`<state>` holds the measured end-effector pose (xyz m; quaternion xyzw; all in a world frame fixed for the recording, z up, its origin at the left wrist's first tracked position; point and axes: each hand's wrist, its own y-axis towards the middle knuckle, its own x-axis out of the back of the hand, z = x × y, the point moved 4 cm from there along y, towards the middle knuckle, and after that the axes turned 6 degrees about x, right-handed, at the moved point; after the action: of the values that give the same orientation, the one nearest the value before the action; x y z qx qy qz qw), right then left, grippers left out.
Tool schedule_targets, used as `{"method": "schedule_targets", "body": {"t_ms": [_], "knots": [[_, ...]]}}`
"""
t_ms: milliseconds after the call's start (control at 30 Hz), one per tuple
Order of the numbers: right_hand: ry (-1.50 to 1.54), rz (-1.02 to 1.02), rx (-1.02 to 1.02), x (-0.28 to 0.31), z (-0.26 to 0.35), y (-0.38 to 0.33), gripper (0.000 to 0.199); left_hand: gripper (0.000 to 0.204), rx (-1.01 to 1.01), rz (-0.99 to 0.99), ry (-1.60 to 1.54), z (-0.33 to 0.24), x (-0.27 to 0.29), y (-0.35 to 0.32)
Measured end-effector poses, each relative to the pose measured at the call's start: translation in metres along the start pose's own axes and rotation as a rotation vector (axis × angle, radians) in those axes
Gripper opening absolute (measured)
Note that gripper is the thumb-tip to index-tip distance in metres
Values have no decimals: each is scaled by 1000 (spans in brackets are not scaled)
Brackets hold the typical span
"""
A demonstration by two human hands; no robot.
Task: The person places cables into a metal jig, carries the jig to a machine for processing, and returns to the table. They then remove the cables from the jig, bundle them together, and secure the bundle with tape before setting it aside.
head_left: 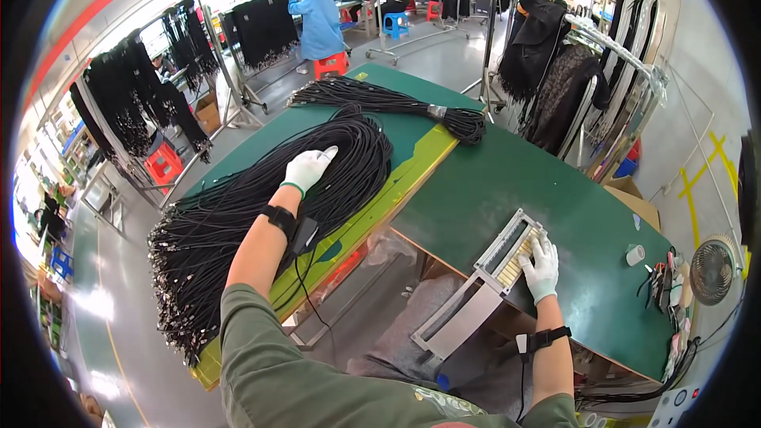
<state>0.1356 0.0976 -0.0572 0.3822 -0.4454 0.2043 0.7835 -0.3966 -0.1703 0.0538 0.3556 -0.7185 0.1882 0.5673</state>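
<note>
My left hand (309, 171), in a white glove, is on top of a large looped bundle of black cables (349, 160). Its fingers are drawn together at the loops, and the cables hide part of the fingertips. The metal-tipped cable ends (170, 277) fan out at the table's left end. On the right, my gloved right hand (541, 269) lies with fingers stretched over a row of cream-coloured blocks (515, 263) in a long metal frame fixture (485, 276). This fixture sits slanted across the edge of the green table (587, 214), its lower part overhanging.
A second, tied cable bundle (372, 99) lies at the far side. Pliers and other hand tools (664, 285), a white roll (635, 254) and a small fan (713, 268) are at the right. Racks hung with black cables (265, 28) and a seated person (319, 24) are beyond.
</note>
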Motion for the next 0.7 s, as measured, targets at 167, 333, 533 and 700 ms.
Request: {"method": "schedule_targets", "body": {"t_ms": [167,333,533,700], "knots": [[49,17,-5,-5,17,8,61,59,-160,-24,22,18,-16,42],[24,-8,-28,6,1,0,61,64,143,109,-292,-66,-7,36],[54,3,-24,0,13,5,61,60,-41,-99,-898,-30,-11,40],[26,3,-36,4,7,2,60,69,-58,-73,-896,-37,30,28]]}}
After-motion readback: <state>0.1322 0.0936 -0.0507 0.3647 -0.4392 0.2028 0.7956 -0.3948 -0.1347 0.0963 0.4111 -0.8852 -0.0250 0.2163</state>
